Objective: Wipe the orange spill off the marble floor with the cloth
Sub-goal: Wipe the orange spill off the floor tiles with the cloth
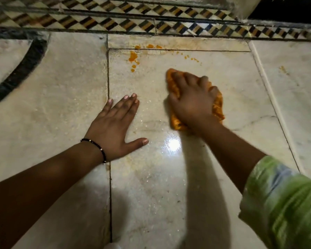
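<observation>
Orange spill lies ahead and left of the cloth

Right hand [190, 101] presses flat on a crumpled orange cloth [217, 105], fingers curled over it. Orange spill droplets [133, 59] dot the pale marble floor [232, 78] beyond, nearer the right hand. Left hand [115, 123] rests splayed, empty.

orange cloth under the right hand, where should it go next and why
Probably slide the right hand and the orange cloth forward and left onto the orange drips: those spots are unwiped beyond the cloth, near the patterned border.
</observation>
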{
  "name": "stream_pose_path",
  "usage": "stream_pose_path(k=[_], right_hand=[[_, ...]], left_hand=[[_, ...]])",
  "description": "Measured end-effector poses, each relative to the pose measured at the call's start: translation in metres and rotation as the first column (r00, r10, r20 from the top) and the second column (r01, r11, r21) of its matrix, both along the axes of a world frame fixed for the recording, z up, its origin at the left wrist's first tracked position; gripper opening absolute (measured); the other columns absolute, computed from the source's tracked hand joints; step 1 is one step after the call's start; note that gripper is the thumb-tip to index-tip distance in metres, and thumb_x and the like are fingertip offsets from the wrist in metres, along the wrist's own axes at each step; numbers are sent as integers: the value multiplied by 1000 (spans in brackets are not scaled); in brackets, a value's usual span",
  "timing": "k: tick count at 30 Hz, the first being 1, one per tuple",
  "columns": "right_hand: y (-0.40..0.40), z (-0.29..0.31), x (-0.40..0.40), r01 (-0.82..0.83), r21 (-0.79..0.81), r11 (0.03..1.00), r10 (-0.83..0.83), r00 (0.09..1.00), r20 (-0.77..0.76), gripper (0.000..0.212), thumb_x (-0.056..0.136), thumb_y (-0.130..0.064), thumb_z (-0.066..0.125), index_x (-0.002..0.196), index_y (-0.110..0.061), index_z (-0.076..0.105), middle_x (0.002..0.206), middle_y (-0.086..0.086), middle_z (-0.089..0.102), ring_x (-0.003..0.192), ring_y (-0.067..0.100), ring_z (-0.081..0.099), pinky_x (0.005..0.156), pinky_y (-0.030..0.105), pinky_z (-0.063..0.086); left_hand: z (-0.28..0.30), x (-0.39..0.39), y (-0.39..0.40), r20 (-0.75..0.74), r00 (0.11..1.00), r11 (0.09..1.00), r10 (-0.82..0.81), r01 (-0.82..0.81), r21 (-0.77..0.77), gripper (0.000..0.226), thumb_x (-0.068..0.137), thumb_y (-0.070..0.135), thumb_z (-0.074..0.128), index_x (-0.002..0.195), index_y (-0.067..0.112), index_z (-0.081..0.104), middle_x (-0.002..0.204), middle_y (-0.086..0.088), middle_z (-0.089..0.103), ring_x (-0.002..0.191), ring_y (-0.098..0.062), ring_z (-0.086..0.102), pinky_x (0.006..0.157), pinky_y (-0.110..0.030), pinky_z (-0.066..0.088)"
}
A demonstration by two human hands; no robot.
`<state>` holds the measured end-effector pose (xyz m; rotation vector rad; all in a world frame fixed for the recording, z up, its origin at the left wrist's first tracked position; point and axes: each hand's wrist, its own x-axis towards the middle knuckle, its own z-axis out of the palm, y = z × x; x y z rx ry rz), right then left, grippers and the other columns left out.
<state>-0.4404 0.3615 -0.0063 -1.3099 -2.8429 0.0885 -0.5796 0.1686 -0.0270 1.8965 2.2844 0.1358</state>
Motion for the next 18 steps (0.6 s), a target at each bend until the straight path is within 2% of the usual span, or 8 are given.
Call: stream_pose_path(k=[3, 6, 8, 10, 12, 13, 16, 18], right_hand=[[-40, 5, 28, -240, 30, 970, 241, 970, -26, 62, 88, -55, 33, 147, -36, 27, 150, 0, 36, 127, 30, 28, 97, 55, 27], [-42, 10, 96, -345, 19, 938, 344, 938, 41, 66, 83, -57, 30, 146, -36, 33, 148, 0, 41, 120, 32, 38, 91, 49, 31], [-13, 13, 116, -219, 11, 976, 218, 973, 73, 69, 81, -60, 27, 146, -36, 31, 148, 0, 39, 118, 34, 39, 88, 47, 32], [12, 10, 100, -6, 48, 999, 3, 998, 69, 69, 82, -61, 26, 146, -37, 25, 148, 1, 36, 120, 34, 35, 91, 50, 30], [25, 5, 59, 142, 11, 990, -142, 990, 20, 68, 85, -60, 29, 148, -35, 19, 151, 4, 31, 130, 38, 26, 101, 61, 22], [23, 4, 36, 156, -32, 987, -155, 988, 12, 69, 87, -60, 30, 149, -33, 16, 153, 5, 26, 136, 39, 19, 105, 66, 13], [-13, 3, 1, -36, -88, 996, 37, 999, 3, 70, 90, -59, 24, 152, -31, 7, 158, 1, 15, 143, 36, 3, 107, 64, -8], [-44, 4, 21, -202, -80, 976, 203, 979, 3, 68, 89, -60, 19, 151, -37, 4, 159, -4, 14, 145, 31, 2, 108, 57, -13]], left_hand=[[1, -1, 0, 12, 1000, 1000, -2, 2, -4, 102, 78, 82, 12, 152, 13, 4, 160, -3, -1, 146, -17, 0, 119, -44, 4], [0, -2, -2, 25, 1000, 1000, 5, -5, 4, 101, 79, 82, 13, 152, 13, 4, 159, -2, -2, 146, -15, -1, 119, -43, 3], [0, -1, -2, 26, 1000, 1000, 7, -7, 7, 101, 79, 82, 14, 152, 14, 4, 159, -2, -2, 146, -15, -1, 119, -43, 2], [1, 0, -1, 24, 1000, 1000, 6, -6, 8, 101, 79, 82, 15, 152, 13, 5, 160, -2, -1, 146, -15, -1, 119, -42, 2], [1, 0, -1, 23, 1000, 1000, 7, -7, 6, 101, 79, 83, 15, 152, 13, 6, 160, -3, -1, 146, -15, -1, 119, -42, 2], [1, 0, 0, 19, 1000, 1000, 9, -9, 6, 102, 79, 83, 14, 152, 13, 5, 160, -3, -1, 146, -15, -2, 119, -42, 2], [1, 0, -1, 21, 1000, 1000, 11, -12, 24, 104, 77, 84, 12, 152, 12, 4, 160, -3, -2, 145, -14, -4, 118, -39, -2], [3, -2, -4, 55, 997, 997, 57, -60, 49, 105, 76, 84, 12, 152, 13, 2, 160, -2, -4, 146, -14, -6, 118, -38, -5]])
